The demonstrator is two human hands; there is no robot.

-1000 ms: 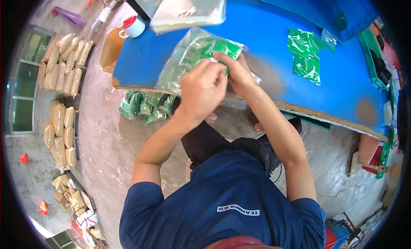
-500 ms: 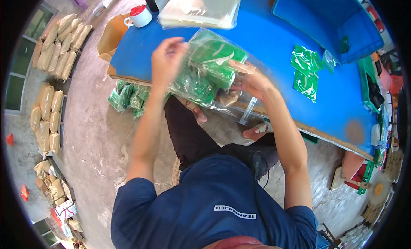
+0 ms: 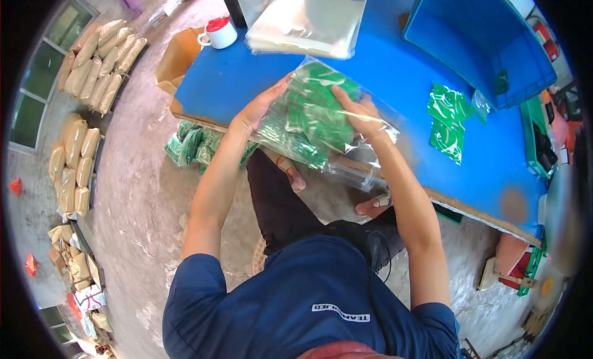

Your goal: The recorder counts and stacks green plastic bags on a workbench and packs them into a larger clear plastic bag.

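A large clear plastic bag (image 3: 281, 137) with green printed packets (image 3: 315, 106) inside is held tilted over the near edge of the blue table. My left hand (image 3: 262, 107) grips the bag's left side, its fingertips partly behind the film. On the other side, my right hand (image 3: 361, 117) holds the bag with fingers bent over the packets; its thumb side is partly hidden by glare. The bag's loose end (image 3: 355, 174) hangs past the table edge toward my lap.
A stack of clear bags (image 3: 306, 25) lies at the far side of the blue table (image 3: 426, 167), near a white mug (image 3: 218, 33) with a red top. Green packets (image 3: 449, 121) and a blue bin (image 3: 475, 44) are to the right. More bagged packets (image 3: 191, 146) sit below the left corner.
My left hand has come down onto the bag's left side. My right hand has shifted over the packets, which look more spread inside. The whole view has moved slightly.
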